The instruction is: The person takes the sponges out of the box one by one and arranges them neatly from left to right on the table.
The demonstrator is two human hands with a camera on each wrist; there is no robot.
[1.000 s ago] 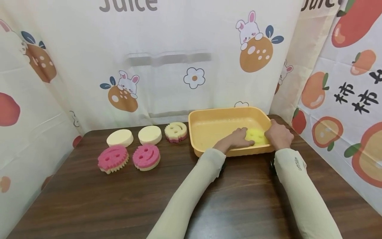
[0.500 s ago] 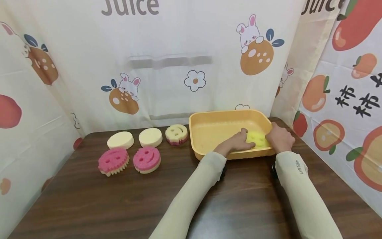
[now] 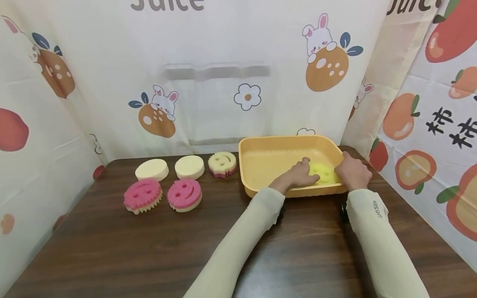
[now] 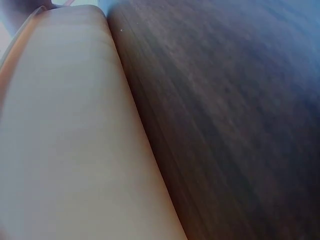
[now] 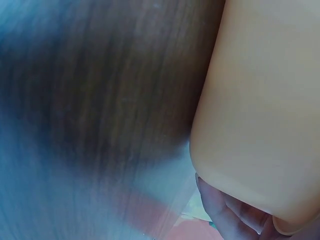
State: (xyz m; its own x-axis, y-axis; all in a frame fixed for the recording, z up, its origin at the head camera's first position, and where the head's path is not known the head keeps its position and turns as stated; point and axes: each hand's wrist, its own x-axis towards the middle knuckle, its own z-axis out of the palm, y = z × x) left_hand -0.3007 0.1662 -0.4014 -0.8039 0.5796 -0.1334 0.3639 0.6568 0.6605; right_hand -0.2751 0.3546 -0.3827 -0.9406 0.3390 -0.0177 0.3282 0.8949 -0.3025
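In the head view, a yellow sponge (image 3: 323, 173) with face cut-outs lies in the right end of the orange-yellow plastic basin (image 3: 261, 159). My left hand (image 3: 297, 176) reaches over the near rim and holds the sponge's left side between thumb and fingers; its fingertips are partly hidden. My right hand (image 3: 353, 173) grips the basin's right end. In the right wrist view, fingers (image 5: 225, 212) curl against the outside of the basin wall (image 5: 260, 110). The left wrist view is mostly basin wall (image 4: 75, 125), with little of the hand showing.
Left of the basin on the dark wooden table (image 3: 149, 252) stand two plain cream sponges (image 3: 152, 169) and a cream-and-pink smiley sponge (image 3: 222, 164). Nearer are two pink-topped smiley sponges (image 3: 143, 195). Printed curtains (image 3: 220, 107) enclose the back and sides.
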